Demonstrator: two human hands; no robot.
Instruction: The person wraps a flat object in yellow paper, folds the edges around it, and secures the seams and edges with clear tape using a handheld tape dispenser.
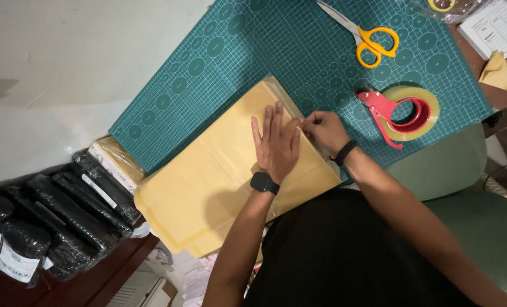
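Yellow padded envelope sits on the near edge of a green cutting mat, and its long axis runs diagonally, from the lower left near the black wrapped parcels up toward the upper right at the middle of the mat. Its lower-left end hangs off the mat over the wooden desk. Left hand lies flat on top, fingers spread and pointing up the frame, pressing it down. Right hand is right beside it, touching, fingertips pinched on the envelope's upper-right edge; can't tell what's between them. Red tape dispenser with a clear roll sits just off to the right, yellow-handled scissors farther up the mat.
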